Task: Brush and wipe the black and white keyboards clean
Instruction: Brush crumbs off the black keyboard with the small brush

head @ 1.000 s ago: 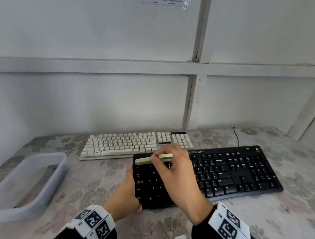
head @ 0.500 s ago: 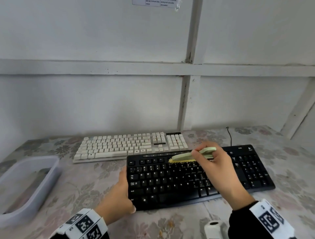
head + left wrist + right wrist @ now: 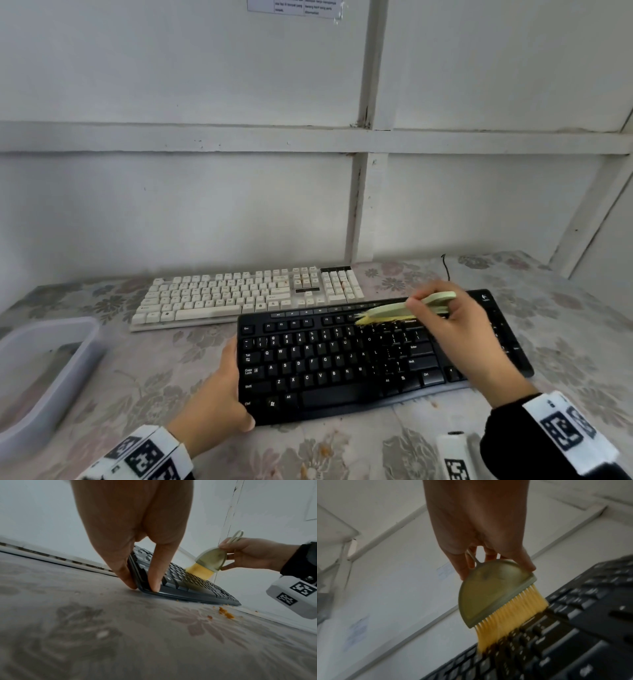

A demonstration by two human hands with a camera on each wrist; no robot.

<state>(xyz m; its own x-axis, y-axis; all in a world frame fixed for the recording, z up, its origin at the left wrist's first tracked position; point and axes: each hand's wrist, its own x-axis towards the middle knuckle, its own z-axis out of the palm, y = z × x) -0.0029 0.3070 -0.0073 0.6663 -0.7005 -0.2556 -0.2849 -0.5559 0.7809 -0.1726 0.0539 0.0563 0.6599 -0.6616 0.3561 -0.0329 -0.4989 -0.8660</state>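
Brushing black keyboard, yellow-bristled dome brush

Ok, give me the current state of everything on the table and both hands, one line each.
black keyboard: flat on the table, left end held, being brushed
brush: in right hand, yellow bristles on the upper key rows
left hand: grips the black keyboard's left edge
right hand: holds the brush
white keyboard: flat behind the black one, untouched
plastic tub: open, at far left
crumbs: loose on the tablecloth by the black keyboard's front edge
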